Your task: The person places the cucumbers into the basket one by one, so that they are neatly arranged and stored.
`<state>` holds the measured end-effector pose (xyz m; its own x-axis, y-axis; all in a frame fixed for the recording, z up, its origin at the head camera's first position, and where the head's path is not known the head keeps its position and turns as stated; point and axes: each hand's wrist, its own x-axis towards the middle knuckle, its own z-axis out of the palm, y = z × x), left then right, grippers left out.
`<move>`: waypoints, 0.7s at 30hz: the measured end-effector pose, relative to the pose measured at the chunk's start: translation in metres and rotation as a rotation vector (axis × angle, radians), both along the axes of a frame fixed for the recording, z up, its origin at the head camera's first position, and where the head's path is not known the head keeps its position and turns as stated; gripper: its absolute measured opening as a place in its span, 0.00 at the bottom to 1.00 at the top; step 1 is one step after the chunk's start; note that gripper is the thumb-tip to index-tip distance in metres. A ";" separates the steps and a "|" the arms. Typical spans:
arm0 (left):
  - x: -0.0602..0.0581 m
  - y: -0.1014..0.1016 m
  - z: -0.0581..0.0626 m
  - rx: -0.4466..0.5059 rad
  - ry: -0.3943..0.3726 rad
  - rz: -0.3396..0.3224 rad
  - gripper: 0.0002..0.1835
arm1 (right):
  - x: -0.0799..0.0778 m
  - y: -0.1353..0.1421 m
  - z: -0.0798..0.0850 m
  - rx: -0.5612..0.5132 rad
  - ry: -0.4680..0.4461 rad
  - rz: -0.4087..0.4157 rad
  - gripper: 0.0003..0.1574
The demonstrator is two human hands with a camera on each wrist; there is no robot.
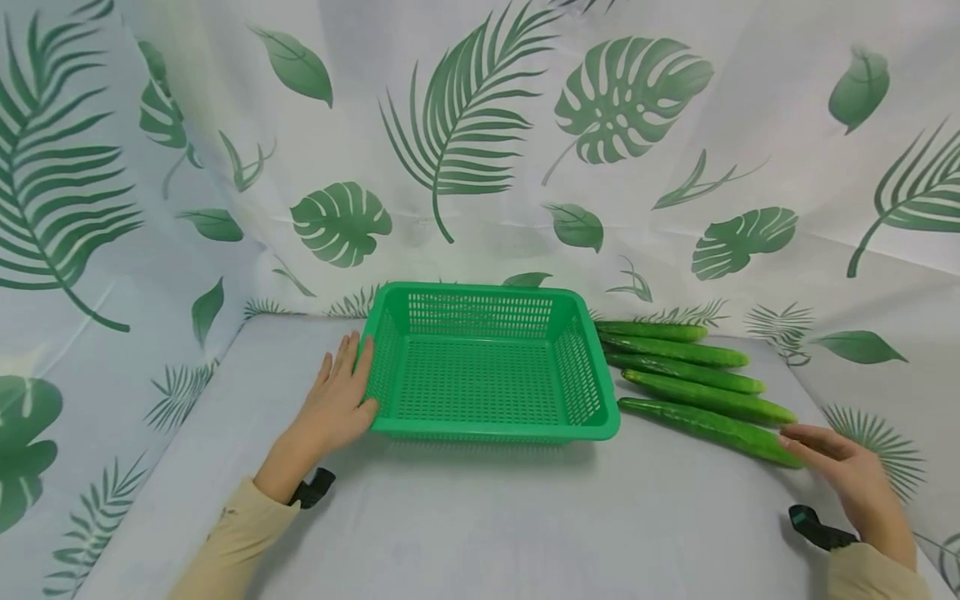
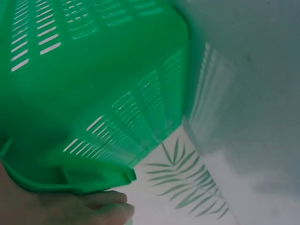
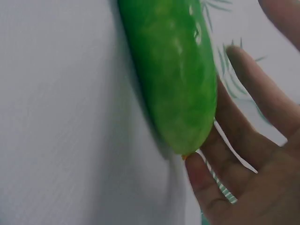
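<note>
A green plastic basket (image 1: 491, 431) with slotted walls stands upright in the middle of the table, nothing inside it. My left hand (image 1: 339, 402) rests against its left side, fingers fairly straight along the rim and thumb by the near corner. The left wrist view shows those fingers (image 2: 108, 213) right at the basket's rim (image 2: 51, 187). To the right, several cucumbers (image 1: 686, 371) lie fanned out side by side. At the outer end of the nearest cucumber (image 1: 705, 423) is my right hand (image 1: 855, 479), its fingers spread and loosely bent around the tip (image 3: 185, 136) without gripping.
The table (image 1: 480, 525) has a pale cover. A white curtain (image 1: 480, 225) printed with green leaves rises behind and along both sides. Each wrist wears a black camera mount, one on the left (image 1: 313, 487) and one on the right (image 1: 817, 527).
</note>
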<state>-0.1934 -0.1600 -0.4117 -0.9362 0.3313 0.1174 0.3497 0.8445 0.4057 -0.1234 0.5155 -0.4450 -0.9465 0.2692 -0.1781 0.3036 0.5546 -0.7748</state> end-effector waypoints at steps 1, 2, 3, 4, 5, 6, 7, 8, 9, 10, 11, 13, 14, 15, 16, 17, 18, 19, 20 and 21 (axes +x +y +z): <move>0.000 0.000 -0.001 0.003 0.006 0.006 0.42 | -0.001 0.002 -0.003 0.013 -0.035 0.038 0.38; -0.001 0.000 -0.002 0.005 0.011 0.010 0.42 | -0.001 0.004 -0.007 0.000 -0.059 0.069 0.42; -0.001 -0.001 -0.002 0.004 0.017 0.015 0.41 | -0.001 0.004 -0.011 0.000 -0.074 0.097 0.44; -0.001 0.000 -0.002 0.001 0.023 0.017 0.41 | 0.000 0.006 -0.014 0.002 -0.082 0.109 0.46; -0.002 0.000 -0.002 0.001 0.024 0.017 0.40 | 0.001 0.006 -0.016 -0.012 -0.082 0.108 0.47; -0.002 0.001 -0.001 -0.002 0.024 0.021 0.40 | 0.001 0.006 -0.018 -0.020 -0.079 0.100 0.48; -0.002 0.001 -0.001 -0.006 0.024 0.023 0.40 | 0.001 0.007 -0.021 -0.015 -0.069 0.095 0.47; -0.003 0.001 -0.001 -0.011 0.023 0.025 0.40 | 0.001 0.007 -0.023 -0.014 -0.054 0.084 0.46; -0.003 0.001 0.000 -0.014 0.022 0.025 0.40 | 0.001 0.007 -0.025 -0.005 -0.041 0.075 0.45; -0.003 0.001 0.000 -0.019 0.024 0.026 0.40 | 0.000 0.007 -0.026 0.002 -0.033 0.064 0.44; -0.004 0.001 0.001 -0.022 0.024 0.025 0.40 | -0.001 0.008 -0.026 -0.005 -0.026 0.055 0.44; -0.004 0.002 0.001 -0.025 0.028 0.023 0.40 | -0.002 0.008 -0.028 -0.001 -0.015 0.043 0.43; -0.005 0.002 0.000 -0.024 0.029 0.021 0.40 | -0.002 0.009 -0.029 -0.006 -0.010 0.035 0.43; -0.005 0.002 0.000 -0.020 0.030 0.019 0.41 | -0.001 0.009 -0.029 -0.009 -0.008 0.030 0.43; -0.005 0.002 0.000 -0.014 0.030 0.016 0.41 | -0.001 0.010 -0.030 -0.011 -0.004 0.023 0.42; -0.004 0.002 0.000 -0.007 0.027 0.014 0.41 | -0.001 0.010 -0.031 -0.017 -0.002 0.020 0.43; -0.004 0.003 -0.001 0.001 0.026 0.011 0.41 | 0.000 0.011 -0.032 -0.007 0.000 0.016 0.43; -0.004 0.003 -0.001 0.009 0.026 0.009 0.41 | 0.001 0.011 -0.033 -0.012 0.001 0.010 0.43; -0.004 0.003 -0.001 0.018 0.026 0.006 0.41 | 0.001 0.012 -0.034 -0.016 0.008 0.003 0.43; -0.004 0.003 -0.001 0.024 0.025 0.004 0.42 | 0.002 0.012 -0.035 -0.029 0.020 -0.007 0.44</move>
